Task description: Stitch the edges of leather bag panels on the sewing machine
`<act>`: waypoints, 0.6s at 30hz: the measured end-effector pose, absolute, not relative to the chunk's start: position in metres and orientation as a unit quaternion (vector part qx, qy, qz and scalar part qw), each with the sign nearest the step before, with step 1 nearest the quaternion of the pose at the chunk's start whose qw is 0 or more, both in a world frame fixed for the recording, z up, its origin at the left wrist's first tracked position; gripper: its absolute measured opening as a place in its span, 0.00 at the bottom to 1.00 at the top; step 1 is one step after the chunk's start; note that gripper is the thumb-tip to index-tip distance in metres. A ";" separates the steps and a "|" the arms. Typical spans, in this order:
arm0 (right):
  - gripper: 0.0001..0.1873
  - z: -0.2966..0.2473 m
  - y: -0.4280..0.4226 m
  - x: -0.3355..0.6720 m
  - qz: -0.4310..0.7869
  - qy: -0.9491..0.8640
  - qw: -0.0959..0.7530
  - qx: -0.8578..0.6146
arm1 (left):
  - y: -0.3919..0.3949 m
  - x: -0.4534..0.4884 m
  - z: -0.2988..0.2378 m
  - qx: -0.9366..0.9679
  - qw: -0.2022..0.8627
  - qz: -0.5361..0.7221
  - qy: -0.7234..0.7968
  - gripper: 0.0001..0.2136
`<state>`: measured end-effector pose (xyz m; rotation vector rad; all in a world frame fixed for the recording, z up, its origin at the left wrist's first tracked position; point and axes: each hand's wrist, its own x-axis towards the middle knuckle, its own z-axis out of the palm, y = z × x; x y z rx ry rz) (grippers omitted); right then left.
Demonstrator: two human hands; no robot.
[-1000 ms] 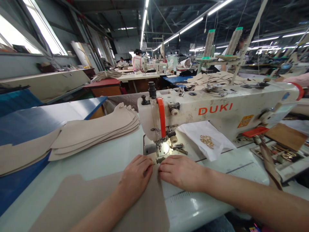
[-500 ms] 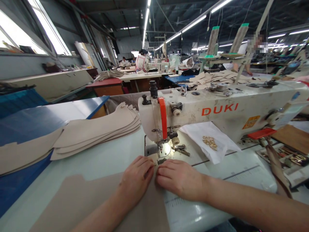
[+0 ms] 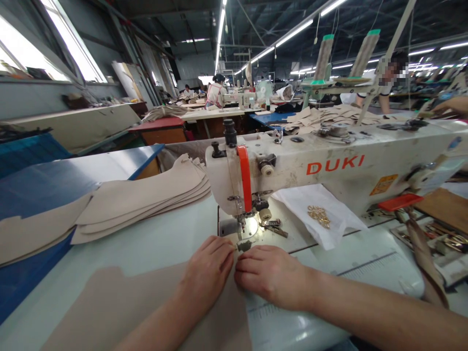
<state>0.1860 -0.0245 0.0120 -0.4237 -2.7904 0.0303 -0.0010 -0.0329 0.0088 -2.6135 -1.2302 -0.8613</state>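
My left hand point(image 3: 209, 270) lies flat, fingers together, on a large beige leather piece point(image 3: 120, 304) spread on the white sewing table point(image 3: 164, 239). My right hand point(image 3: 272, 273) rests beside it with its fingers curled, pressing the piece's far edge. Both sets of fingertips meet just in front of the presser foot point(image 3: 241, 234) of a white DUKI sewing machine point(image 3: 329, 165). A small dark metal part point(image 3: 244, 246) sits at the fingertips under the needle.
A stack of beige cut pieces point(image 3: 146, 200) lies to the left on the table and a blue board point(image 3: 40, 190). A white sheet with gold metal fittings point(image 3: 319, 215) lies right of the needle. Trays of hardware point(image 3: 438, 236) are at far right. Other workers sit at distant tables.
Both hands stay at the needle; the right hand has shifted slightly left and nearer, and the beige piece has moved a little towards me. The camera view drifted slightly.
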 end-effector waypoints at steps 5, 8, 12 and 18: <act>0.08 0.012 -0.024 0.186 0.015 -0.976 0.157 -0.149 | -0.034 0.000 0.009 -0.867 0.082 -0.284 -0.402 0.10; 0.07 0.012 -0.024 0.186 0.013 -0.975 0.161 -0.150 | -0.033 0.000 0.009 -0.867 0.085 -0.286 -0.399 0.09; 0.07 0.009 -0.024 0.186 0.018 -0.974 0.169 -0.150 | -0.033 0.000 0.009 -0.868 0.084 -0.282 -0.401 0.10; 0.08 0.008 -0.023 0.185 0.010 -0.968 0.186 -0.168 | -0.034 0.000 0.008 -0.869 0.074 -0.275 -0.404 0.10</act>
